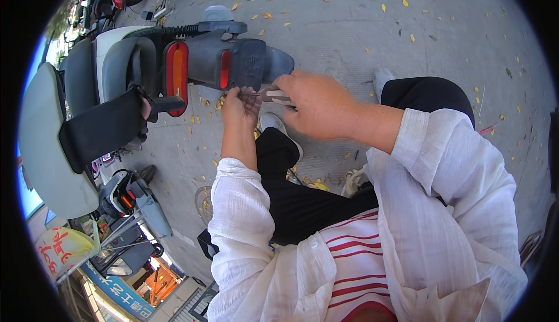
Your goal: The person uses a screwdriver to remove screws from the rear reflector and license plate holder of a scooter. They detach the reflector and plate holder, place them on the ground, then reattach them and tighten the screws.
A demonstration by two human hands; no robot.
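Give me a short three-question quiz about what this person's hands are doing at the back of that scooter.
1. True or false: both hands meet just below the scooter's grey rear fender.
2. Which hand grips the thin metal tool? A) left hand B) right hand
3. What colour is the tall reflector on the scooter's tail?

Key:
1. True; the left hand and right hand meet there.
2. B.
3. Orange-red.

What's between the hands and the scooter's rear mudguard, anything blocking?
Nothing visible. The left hand and right hand meet just below the grey rear mudguard, pinching a thin metal tool between them. Whether the tool tip touches the mudguard cannot be told.
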